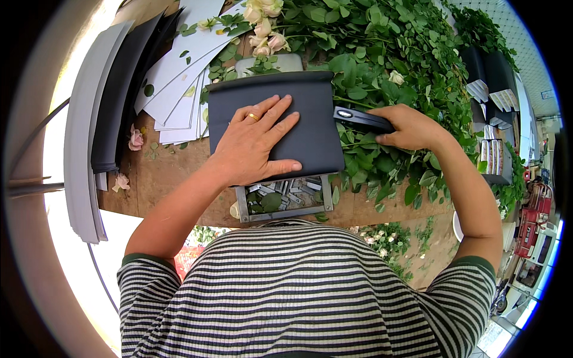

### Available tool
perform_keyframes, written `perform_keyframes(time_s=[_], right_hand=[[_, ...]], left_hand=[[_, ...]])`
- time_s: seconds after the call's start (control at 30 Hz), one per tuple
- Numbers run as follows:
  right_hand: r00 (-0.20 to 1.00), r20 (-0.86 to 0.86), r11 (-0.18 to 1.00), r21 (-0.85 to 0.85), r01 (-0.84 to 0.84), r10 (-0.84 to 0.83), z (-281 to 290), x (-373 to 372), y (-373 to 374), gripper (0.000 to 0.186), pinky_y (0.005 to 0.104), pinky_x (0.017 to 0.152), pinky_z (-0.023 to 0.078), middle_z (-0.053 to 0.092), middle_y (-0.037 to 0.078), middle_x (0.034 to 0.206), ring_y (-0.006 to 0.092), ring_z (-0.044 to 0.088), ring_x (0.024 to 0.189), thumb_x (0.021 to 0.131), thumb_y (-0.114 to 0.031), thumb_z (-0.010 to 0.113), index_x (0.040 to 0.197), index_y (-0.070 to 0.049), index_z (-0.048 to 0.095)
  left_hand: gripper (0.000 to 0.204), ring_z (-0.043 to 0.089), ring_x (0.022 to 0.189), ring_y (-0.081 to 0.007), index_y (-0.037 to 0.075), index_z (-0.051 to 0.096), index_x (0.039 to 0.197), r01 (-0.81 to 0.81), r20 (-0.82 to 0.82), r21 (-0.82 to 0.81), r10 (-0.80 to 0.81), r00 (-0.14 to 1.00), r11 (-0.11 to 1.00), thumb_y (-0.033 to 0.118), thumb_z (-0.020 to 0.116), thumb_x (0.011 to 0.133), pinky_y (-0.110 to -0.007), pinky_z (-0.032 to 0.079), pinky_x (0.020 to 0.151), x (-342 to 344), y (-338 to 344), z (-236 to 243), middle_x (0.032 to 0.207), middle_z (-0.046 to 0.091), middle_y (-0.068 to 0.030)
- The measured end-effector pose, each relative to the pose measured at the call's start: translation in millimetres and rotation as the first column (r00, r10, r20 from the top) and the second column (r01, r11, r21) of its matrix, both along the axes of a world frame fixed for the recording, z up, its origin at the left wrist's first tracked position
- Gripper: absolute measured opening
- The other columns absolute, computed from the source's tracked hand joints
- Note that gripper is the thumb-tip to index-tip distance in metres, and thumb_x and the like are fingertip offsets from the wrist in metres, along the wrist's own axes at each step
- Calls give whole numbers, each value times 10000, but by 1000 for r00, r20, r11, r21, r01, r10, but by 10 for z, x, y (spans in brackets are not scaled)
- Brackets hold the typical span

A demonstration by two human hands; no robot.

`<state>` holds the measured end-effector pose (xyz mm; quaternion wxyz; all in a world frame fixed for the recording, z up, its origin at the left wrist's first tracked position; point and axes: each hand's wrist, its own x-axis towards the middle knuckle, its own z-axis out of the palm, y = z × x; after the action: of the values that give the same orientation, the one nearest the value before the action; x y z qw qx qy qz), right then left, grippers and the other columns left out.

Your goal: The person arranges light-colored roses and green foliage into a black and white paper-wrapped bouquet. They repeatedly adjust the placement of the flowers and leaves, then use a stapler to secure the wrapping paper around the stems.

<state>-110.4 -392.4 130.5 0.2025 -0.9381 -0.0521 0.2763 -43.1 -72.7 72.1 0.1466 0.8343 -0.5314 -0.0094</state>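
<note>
My left hand [253, 140], with a ring on one finger, lies flat with spread fingers on a folded black sheet [316, 137]. The sheet looks like stiff paper or card, and its far edge is turned up. At its right edge my right hand [412, 126] grips a black stapler [363, 120]. The stapler's front end meets that edge; whether its jaws are pressed together I cannot tell. Beneath the sheet's near edge a metal-framed tray [286, 215] sticks out, holding small silvery strips [292, 188] like staples, plus some leaves.
Leafy rose stems [382, 42] pile up behind and right of the sheet, with pale pink roses [265, 30] at the back. White cards [176, 89] fan out at the left, beside upright stacks of black sheets [119, 101] and grey sheets [89, 131]. Black-wrapped bundles [498, 77] stand far right.
</note>
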Motion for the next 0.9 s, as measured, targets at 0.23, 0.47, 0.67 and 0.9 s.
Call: perform_keyframes(time_s=[0.23, 0.47, 0.67, 0.9], right_hand=[[979, 57, 980, -6, -197, 197, 89, 301, 3, 475, 382, 780, 498, 674, 169, 950, 304, 646, 856, 784, -228, 698, 1211, -50, 587], [975, 156, 973, 144, -181, 159, -144, 320, 101, 476, 380, 729, 492, 665, 165, 872, 294, 639, 808, 768, -386, 719, 1067, -26, 633], [990, 40, 990, -38, -136, 137, -213, 375, 184, 653, 428, 682, 490, 637, 174, 729, 337, 635, 730, 719, -607, 684, 941, 5, 641], [976, 117, 980, 57, -193, 185, -273, 331, 114, 466, 405, 674, 488, 631, 170, 734, 339, 626, 733, 741, -413, 732, 961, -10, 648]], left_hand=[[835, 317, 1358, -318, 88, 417, 1393, -26, 6, 36, 26, 1000, 999, 676, 507, 808, -426, 244, 1076, 0, -3, 43, 1495, 319, -135], [849, 330, 1348, -319, 89, 417, 1394, -25, 1, 7, 25, 1000, 1000, 681, 522, 794, -430, 251, 1072, -9, -2, 13, 1492, 328, -130], [859, 333, 1347, -317, 88, 424, 1389, -24, 4, -12, 24, 1000, 1000, 689, 526, 783, -433, 255, 1072, -1, 13, -11, 1490, 334, -128], [868, 329, 1352, -306, 86, 431, 1383, -14, 8, -21, 14, 1000, 1000, 689, 546, 770, -430, 253, 1076, -1, 1, -8, 1489, 337, -121]])
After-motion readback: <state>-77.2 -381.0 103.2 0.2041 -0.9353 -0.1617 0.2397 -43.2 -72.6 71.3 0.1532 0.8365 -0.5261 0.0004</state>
